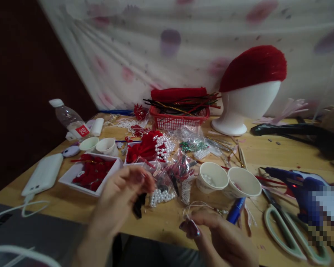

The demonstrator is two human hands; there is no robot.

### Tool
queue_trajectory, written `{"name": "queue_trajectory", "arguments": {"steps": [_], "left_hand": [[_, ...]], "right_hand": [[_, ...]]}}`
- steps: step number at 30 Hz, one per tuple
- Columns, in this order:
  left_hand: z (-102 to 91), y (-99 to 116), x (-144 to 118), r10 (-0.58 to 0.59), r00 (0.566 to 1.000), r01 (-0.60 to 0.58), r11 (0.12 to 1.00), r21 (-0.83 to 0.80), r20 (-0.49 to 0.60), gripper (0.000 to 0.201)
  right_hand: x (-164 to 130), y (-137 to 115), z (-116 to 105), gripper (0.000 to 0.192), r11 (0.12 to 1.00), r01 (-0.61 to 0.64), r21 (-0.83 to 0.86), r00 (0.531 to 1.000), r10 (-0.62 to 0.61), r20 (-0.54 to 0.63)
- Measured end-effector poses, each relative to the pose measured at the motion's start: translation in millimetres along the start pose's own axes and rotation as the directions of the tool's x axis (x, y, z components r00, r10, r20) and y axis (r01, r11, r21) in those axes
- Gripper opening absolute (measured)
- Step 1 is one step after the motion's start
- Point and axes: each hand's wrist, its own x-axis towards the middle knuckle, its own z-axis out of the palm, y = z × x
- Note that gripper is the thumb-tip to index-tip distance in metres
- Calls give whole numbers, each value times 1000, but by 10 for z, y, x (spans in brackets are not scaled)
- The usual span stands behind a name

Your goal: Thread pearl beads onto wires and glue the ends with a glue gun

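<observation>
Your right hand (222, 235) had its thumb and forefinger pressed together near the front edge of the wooden table (161, 224), pinching a fine pale thread (195, 202). The thread rose from your fingertips in thin loops, in front of the paper cups. Your left hand (119, 198) was raised to the left of it, well apart, with its fingers bent and the tips drawn in toward the thumb; blur kept me from telling whether you held anything there. A black object (140, 204), too dark to identify, showed just beside that hand.

Behind your left hand lay a clear bag of white pearl beads (163, 197). Farther left, you had a white tray (79, 188) filled with red fuzzy pieces (93, 172). Beyond your right hand, two paper cups stood side by side: the left paper cup (219, 176) held white beads, while the contents of the right paper cup (250, 181) were hard to make out. A blue pen (236, 210) lay just beyond your right hand, and to the right were scissors (282, 226) and a blue glue gun (295, 181) with a small red light.

At the back, a red plastic basket (180, 121) carried black, red and gold chenille stems (183, 106). To its right stood a white mannequin head (249, 102) wearing a red cap (256, 68).
</observation>
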Motion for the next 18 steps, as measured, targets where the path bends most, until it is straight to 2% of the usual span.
{"name": "queue_trajectory", "arguments": {"steps": [1,2,3,5,7,10,15,18], "left_hand": [[123,-118,-153,-118,991,128,966,-225,59,44],[227,-228,-285,-214,969,246,889,-386,124,37],[308,-324,-393,-271,951,310,803,-508,151,31],[406,-465,-540,-351,909,410,659,-630,225,25],[440,-537,-613,-397,872,480,581,-657,286,22],[444,-563,-649,-427,843,529,554,-643,327,20],[457,-579,-669,-460,841,526,572,-630,284,26],[468,-597,-669,-448,840,532,567,-629,307,26]], "right_hand": [[2,-27,33,9,1000,13,16,1000,-13,19],[-3,-48,61,10,999,17,32,999,-18,35],[-12,-62,81,12,999,12,43,999,-14,44],[-40,-72,102,13,999,-10,50,999,8,45],[-67,-68,102,12,999,-27,28,999,26,34],[-84,-65,83,12,999,-32,-36,998,34,44],[-70,-84,63,12,996,-17,-86,996,24,84],[-76,-84,59,11,996,-29,-84,995,37,90]]}}
